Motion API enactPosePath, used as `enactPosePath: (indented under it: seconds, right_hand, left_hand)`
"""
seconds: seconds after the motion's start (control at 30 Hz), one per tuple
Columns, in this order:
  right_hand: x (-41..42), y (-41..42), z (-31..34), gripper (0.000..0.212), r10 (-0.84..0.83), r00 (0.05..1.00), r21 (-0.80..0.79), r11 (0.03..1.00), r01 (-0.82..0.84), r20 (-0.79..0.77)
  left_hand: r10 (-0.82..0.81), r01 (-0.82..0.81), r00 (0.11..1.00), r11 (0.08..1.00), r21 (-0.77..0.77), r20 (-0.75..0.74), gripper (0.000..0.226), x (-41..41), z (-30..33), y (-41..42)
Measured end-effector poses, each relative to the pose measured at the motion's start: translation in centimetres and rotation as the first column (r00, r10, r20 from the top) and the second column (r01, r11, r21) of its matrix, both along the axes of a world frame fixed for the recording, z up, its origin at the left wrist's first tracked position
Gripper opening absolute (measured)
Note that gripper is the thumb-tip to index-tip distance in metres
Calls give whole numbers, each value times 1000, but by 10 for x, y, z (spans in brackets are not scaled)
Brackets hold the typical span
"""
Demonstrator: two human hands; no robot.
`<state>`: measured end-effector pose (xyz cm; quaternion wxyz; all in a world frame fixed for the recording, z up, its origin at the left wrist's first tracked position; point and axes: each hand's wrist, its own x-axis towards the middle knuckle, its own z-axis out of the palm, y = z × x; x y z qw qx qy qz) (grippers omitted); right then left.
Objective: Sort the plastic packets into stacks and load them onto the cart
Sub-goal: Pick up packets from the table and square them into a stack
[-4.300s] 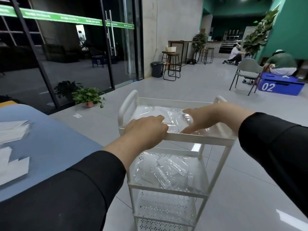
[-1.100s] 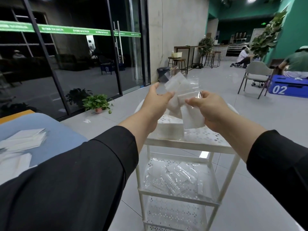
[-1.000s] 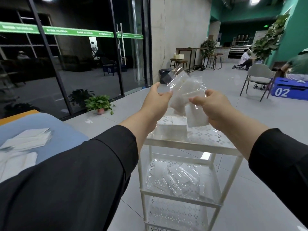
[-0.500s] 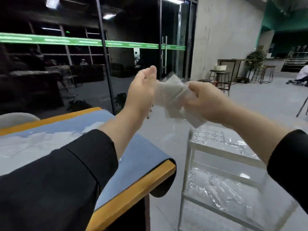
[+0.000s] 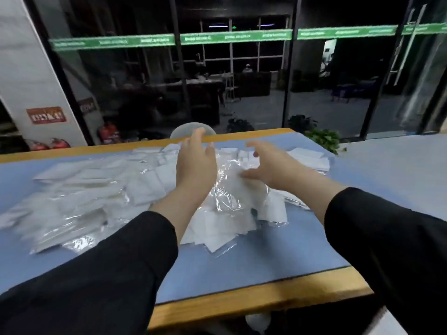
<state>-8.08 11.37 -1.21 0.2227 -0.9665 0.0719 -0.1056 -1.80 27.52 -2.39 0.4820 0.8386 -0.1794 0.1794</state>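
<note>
Many clear and white plastic packets (image 5: pixel 79 189) lie scattered over a blue mat (image 5: pixel 242 262) on the table. A crumpled bunch of clear packets (image 5: pixel 229 189) sits on top of the heap between my hands. My left hand (image 5: pixel 197 163) hovers beside the bunch on its left, fingers straight and pointing away from me, holding nothing. My right hand (image 5: pixel 271 165) is on the bunch's right with fingers spread and loosely bent; its thumb is at the bunch's edge. The cart is out of view.
The table has a wooden rim (image 5: pixel 242 303) along its near and far edges. A pale chair back (image 5: pixel 191 128) shows behind the far edge. Beyond stand a dark glass wall, potted plants (image 5: pixel 324 139) and fire extinguishers (image 5: pixel 108 132).
I have turned from the cart to the table. The bunch of packets that both hands gripped now lies on the heap, and both hands have let go.
</note>
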Motion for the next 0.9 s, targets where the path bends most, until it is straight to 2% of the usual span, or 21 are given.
enactPosePath:
  seconds: [0.03,0.1,0.17,0.2,0.23,0.3,0.4,0.5,0.6,0.67,0.73,0.8,0.9]
  right_hand:
    - [5,2,-13,75,-29,999,-92,995,26,-24]
    - [7,3,-38,70,-62,996,-227,973,46,-66]
    - [2,1,-50,60,-62,996,-257,965,41,-72]
    - [-2,-2,-51,56,-48,998,-254,967,36,-42]
    - [-10,-5,-47,51,-37,999,-238,971,37,6]
    - [-32,-18,-35,44,-32,992,-162,985,51,123]
    - [-86,-54,-3,34,-58,960,-143,985,100,273]
    - [-166,-114,40,25,-109,873,-220,946,237,475]
    - [-262,-182,77,21,-329,747,-154,855,495,578]
    - [-319,-227,86,22,-521,687,-131,741,659,507]
    - [-364,-266,81,24,-691,661,-184,637,748,294]
    - [-394,-294,67,29,-766,641,-232,617,752,41]
    - [-413,-314,46,54,-777,583,-247,629,737,-238]
  left_hand:
    - [-44,37,998,983,179,33,37,6,-7,5]
    - [-131,92,991,853,513,40,41,10,-20,9]
    - [-156,110,988,683,722,-4,39,11,-31,8]
    - [-142,106,990,637,764,-19,37,11,-34,7]
    - [-126,98,992,637,764,-21,37,10,-34,4]
    - [-123,93,992,719,689,-6,36,3,-27,-10]
    - [-243,193,970,813,549,19,40,-30,-7,-57]
    - [-407,336,912,812,477,50,41,-85,12,-123]
    - [-588,488,799,754,439,123,39,-146,24,-188]
    - [-699,566,691,683,461,186,41,-184,29,-227]
    - [-774,611,593,612,502,221,41,-220,33,-261]
    - [-825,633,512,550,545,238,40,-251,35,-288]
    - [-878,632,405,470,617,254,33,-283,27,-319]
